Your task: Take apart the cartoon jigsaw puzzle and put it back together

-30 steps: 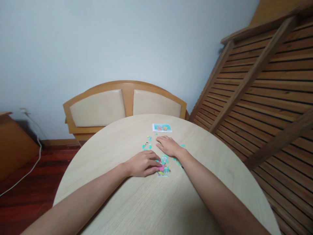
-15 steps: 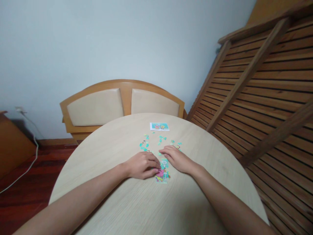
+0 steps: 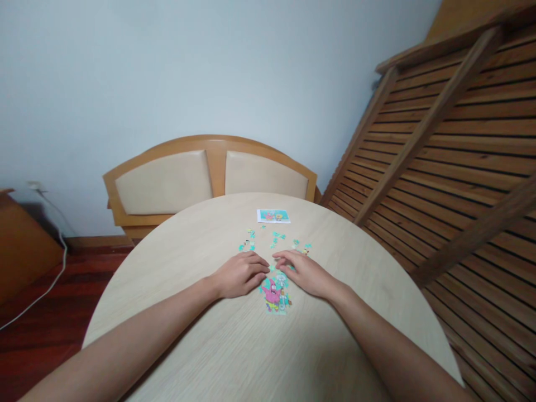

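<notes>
A partly assembled jigsaw puzzle (image 3: 273,297) lies flat on the table, showing a pink starfish figure and a pale green figure beside it. My left hand (image 3: 240,274) rests just above its left side, fingers loosely bent and thumb apart, holding nothing that shows. Close to its fingertips is a small green puzzle piece (image 3: 272,268); whether they touch it I cannot tell. My right hand (image 3: 305,272) lies over the puzzle's upper right, index finger stretched out and thumb apart, with no piece visible in it. Part of the puzzle's upper right edge is hidden by this hand.
Loose puzzle pieces (image 3: 276,237) lie scattered beyond my hands on the round table (image 3: 188,346). Behind them is a picture card (image 3: 273,216). A padded headboard (image 3: 215,167) stands past the far edge, and a slatted wooden frame (image 3: 452,162) leans at the right.
My left hand has moved off the puzzle, slightly up and left, uncovering the pink figure. My right hand has barely shifted.
</notes>
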`<state>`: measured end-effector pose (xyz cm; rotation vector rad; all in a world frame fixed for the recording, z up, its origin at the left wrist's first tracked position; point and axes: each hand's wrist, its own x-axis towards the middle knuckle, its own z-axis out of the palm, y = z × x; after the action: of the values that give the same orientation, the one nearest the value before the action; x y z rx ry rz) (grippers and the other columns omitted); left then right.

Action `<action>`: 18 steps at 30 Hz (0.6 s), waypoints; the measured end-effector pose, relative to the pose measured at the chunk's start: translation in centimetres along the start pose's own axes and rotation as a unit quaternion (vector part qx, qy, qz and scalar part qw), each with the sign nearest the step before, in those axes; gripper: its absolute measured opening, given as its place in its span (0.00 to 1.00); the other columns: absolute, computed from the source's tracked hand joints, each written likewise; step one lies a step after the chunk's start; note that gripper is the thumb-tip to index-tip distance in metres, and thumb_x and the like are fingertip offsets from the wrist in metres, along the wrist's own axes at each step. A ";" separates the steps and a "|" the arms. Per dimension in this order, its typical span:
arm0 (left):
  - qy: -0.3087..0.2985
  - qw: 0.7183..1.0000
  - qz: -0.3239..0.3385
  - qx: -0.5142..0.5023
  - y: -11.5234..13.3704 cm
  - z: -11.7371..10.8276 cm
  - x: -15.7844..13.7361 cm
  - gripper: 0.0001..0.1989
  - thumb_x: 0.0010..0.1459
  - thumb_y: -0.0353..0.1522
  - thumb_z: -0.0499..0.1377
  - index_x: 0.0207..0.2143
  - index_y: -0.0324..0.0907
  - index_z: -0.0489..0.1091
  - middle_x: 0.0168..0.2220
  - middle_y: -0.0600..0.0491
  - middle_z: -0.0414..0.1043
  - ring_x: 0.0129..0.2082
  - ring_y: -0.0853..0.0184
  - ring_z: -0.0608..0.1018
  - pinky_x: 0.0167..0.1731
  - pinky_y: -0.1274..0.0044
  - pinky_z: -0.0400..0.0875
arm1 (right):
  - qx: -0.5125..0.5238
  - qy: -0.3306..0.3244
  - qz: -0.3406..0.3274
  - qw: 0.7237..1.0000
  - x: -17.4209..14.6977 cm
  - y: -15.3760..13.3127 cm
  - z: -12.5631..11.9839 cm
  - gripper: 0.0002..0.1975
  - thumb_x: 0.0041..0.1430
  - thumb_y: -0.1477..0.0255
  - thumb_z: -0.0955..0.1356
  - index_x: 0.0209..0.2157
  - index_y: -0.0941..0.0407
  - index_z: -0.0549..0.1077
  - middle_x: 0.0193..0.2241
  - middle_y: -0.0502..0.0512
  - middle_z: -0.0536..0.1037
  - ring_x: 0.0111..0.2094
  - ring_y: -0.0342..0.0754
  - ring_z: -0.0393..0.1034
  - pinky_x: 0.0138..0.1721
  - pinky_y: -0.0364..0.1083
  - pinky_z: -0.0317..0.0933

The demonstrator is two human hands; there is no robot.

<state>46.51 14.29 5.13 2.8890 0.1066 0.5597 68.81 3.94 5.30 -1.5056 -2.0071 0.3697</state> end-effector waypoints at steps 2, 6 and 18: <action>-0.003 1.000 0.004 -0.004 0.0 -0.1 0.0 0.14 0.69 0.32 0.51 0.49 0.42 0.74 0.48 0.48 0.76 0.49 0.62 0.75 0.52 0.69 0.69 | -0.028 0.012 -0.002 1.000 0.2 -0.2 0.2 0.13 0.65 0.73 0.66 0.50 0.55 0.75 0.43 0.58 0.80 0.47 0.51 0.73 0.51 0.50 0.63; -0.006 1.000 0.013 -0.011 0.0 -0.1 -0.2 0.14 0.69 0.32 0.51 0.50 0.43 0.74 0.48 0.47 0.76 0.49 0.62 0.75 0.53 0.69 0.69 | -0.077 0.011 -0.002 0.997 0.5 -0.6 0.6 0.08 0.64 0.72 0.68 0.41 0.54 0.80 0.40 0.56 0.80 0.46 0.52 0.72 0.50 0.49 0.62; -0.006 0.999 0.026 -0.021 -0.2 -0.1 -0.3 0.13 0.66 0.30 0.53 0.49 0.42 0.74 0.47 0.47 0.75 0.48 0.61 0.76 0.51 0.69 0.69 | -0.097 0.042 0.043 0.993 1.2 -0.5 1.7 0.08 0.63 0.71 0.69 0.38 0.52 0.82 0.36 0.54 0.80 0.43 0.51 0.72 0.48 0.48 0.61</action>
<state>46.20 14.50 5.02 2.8617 0.0186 0.5455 67.12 5.07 4.57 -1.7010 -1.9619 0.1455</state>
